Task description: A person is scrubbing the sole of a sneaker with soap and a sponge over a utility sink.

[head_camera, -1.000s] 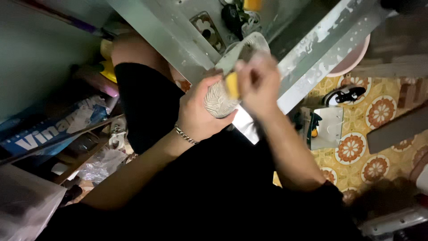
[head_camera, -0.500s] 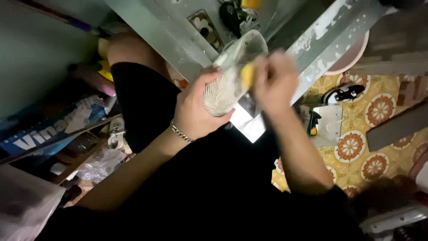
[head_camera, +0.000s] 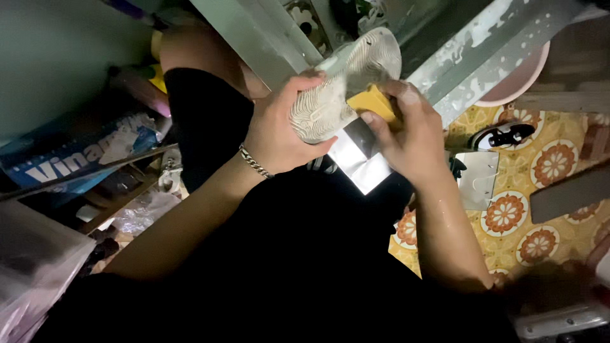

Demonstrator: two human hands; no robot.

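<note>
Nearest the camera, a lap in dark cloth [head_camera: 279, 267] fills the lower centre of the frame. Above it, the left hand [head_camera: 279, 130], a chain bracelet [head_camera: 255, 162] at its wrist, is seen at centre frame, clenched around the lower end of a pale shoe with a wavy ribbed sole [head_camera: 343, 92]. The shoe is held sole toward the camera. Its long axis runs from the left palm up and to the right, the free end lying at upper centre.

The right hand [head_camera: 406, 136] is found just right of the shoe, its fingers closed on a yellow sponge block [head_camera: 372, 101]. The sponge is pressed against the right flank of the sole, near mid-length. The right hand is therefore the nearer one to the free end.

Farther off, a patterned yellow floor [head_camera: 546, 165] is noted at right and a pink basin [head_camera: 518, 79] at upper right.
</note>
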